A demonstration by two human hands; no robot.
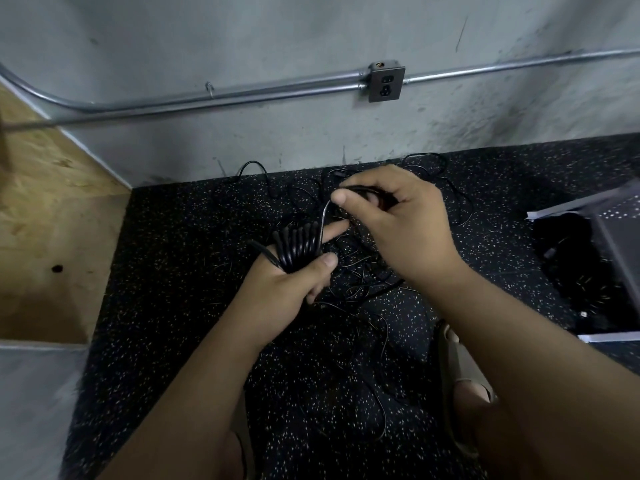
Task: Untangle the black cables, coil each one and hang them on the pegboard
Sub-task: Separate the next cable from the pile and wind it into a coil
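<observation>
Several loops of a black cable coil (298,245) are wrapped around the fingers of my left hand (287,282), which grips them with the thumb pressed on top. My right hand (398,223) holds the free end of the same cable, pinched between thumb and fingers, just above and to the right of the coil. Below both hands a tangle of thin black cables (360,275) lies on the dark speckled floor (194,258). A perforated grey pegboard (620,223) lies at the right edge, partly out of frame.
A grey concrete wall carries a metal conduit (242,95) and an outlet box (386,82). A plywood panel (45,216) stands at the left. My sandalled foot (460,372) rests on the floor under my right arm.
</observation>
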